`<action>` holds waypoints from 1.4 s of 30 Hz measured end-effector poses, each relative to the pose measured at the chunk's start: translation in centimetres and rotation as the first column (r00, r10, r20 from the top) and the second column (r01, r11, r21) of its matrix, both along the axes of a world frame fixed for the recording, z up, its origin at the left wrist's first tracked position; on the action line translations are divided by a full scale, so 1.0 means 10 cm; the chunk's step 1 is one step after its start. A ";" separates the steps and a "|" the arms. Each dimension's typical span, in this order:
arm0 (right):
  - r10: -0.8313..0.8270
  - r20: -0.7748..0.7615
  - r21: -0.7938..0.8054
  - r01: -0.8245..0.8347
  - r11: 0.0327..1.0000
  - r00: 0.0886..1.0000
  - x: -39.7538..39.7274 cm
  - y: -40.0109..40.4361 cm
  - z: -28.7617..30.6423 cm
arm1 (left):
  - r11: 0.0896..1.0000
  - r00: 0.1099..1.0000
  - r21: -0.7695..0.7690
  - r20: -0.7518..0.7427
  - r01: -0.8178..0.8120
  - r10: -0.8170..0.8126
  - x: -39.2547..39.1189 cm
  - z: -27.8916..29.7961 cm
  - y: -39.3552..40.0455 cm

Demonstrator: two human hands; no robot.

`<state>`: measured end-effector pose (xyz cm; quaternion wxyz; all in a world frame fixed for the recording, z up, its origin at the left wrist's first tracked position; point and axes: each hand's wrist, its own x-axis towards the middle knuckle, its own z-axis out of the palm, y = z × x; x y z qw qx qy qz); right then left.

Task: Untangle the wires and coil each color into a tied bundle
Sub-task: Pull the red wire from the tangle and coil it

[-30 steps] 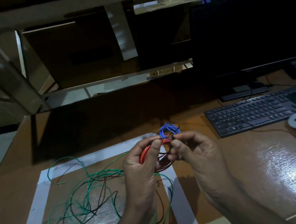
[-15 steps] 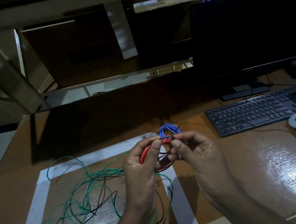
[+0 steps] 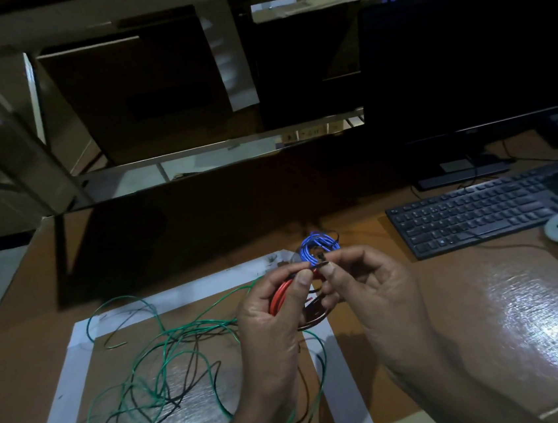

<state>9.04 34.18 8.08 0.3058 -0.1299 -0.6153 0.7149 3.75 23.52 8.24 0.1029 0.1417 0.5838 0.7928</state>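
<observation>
While the left hand (image 3: 275, 318) grips the red coil (image 3: 279, 301), the right hand (image 3: 372, 291) pinches a tie (image 3: 318, 265).

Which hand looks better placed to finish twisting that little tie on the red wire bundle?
Probably the right hand: its thumb and forefinger already pinch the small dark tie at the top of the red coil. The left hand grips the coil itself, so it seems better suited to steadying it.

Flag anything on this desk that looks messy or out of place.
The green wire and black wire sprawl tangled over the desk, uncoiled. The blue bundle lies coiled; both hands hold the red coil.
</observation>
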 end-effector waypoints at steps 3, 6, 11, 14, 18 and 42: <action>0.002 -0.003 -0.017 -0.002 1.000 1.000 0.00 0.00 -0.01 | 1.000 1.000 0.014 0.029 -0.007 0.007 -0.02 -0.02 0.01; 0.013 -0.017 -0.021 -0.013 1.000 1.000 0.00 0.00 0.02 | 0.999 0.998 0.037 0.063 -0.010 0.007 -0.03 -0.04 0.01; 0.011 -0.017 0.001 -0.011 1.000 1.000 -0.02 0.01 0.03 | 1.000 0.999 0.009 0.050 -0.012 0.012 -0.03 -0.07 0.01; -0.016 0.028 0.108 0.013 0.994 0.999 -0.02 0.05 0.03 | 0.999 1.000 -0.052 0.010 0.011 -0.011 -0.04 -0.08 -0.01; 0.005 0.101 0.262 -0.031 0.965 0.995 -0.02 0.11 0.09 | 0.989 0.995 -0.144 -0.094 0.026 -0.040 -0.03 -0.06 -0.03; 0.018 -0.038 -0.002 -0.018 1.000 0.999 0.05 0.02 0.09 | 0.994 0.997 -0.099 -0.068 -0.034 0.027 0.00 0.01 -0.05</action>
